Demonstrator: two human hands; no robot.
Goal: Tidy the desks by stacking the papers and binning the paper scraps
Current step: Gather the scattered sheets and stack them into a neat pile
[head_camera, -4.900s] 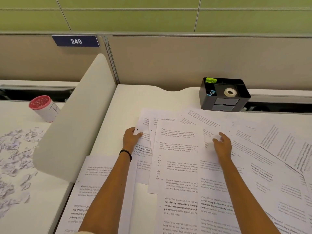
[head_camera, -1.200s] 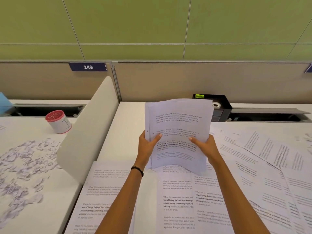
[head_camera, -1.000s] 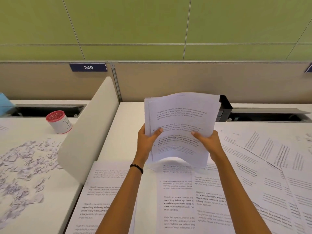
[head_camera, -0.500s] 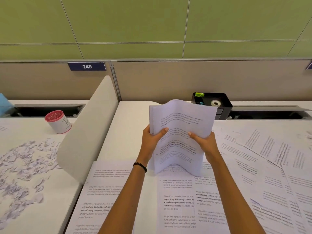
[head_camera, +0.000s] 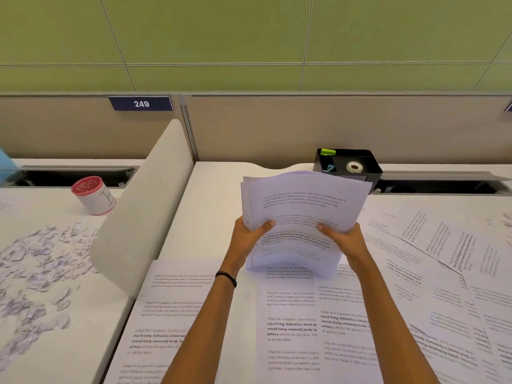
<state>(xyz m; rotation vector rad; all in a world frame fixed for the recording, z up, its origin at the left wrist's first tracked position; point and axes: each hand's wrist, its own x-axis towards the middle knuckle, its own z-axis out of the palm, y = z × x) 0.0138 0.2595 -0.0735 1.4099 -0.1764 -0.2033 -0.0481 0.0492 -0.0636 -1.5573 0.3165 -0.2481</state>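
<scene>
A bundle of printed sheets point(head_camera: 302, 206) stands nearly upright above the right-hand desk, bowed in the middle, its lower edge resting on the papers below. My left hand point(head_camera: 246, 239) grips its left edge and my right hand point(head_camera: 343, 239) grips its right edge, thumbs on the front. More printed sheets point(head_camera: 291, 328) lie flat and overlapping under my forearms, and others point(head_camera: 432, 256) spread across the desk to the right. Several torn paper scraps point(head_camera: 36, 273) are strewn over the left-hand desk.
A curved white divider panel point(head_camera: 144, 206) separates the two desks. A white cup with a red top point(head_camera: 92, 195) stands on the left desk. A black desk organiser point(head_camera: 347, 164) with a tape roll sits behind the bundle. Beige partitions back the desks.
Both hands went from gathering sheets flat on the desk to holding them upright as a bundle. In the last second the bundle bobbed up and down and flexed.
</scene>
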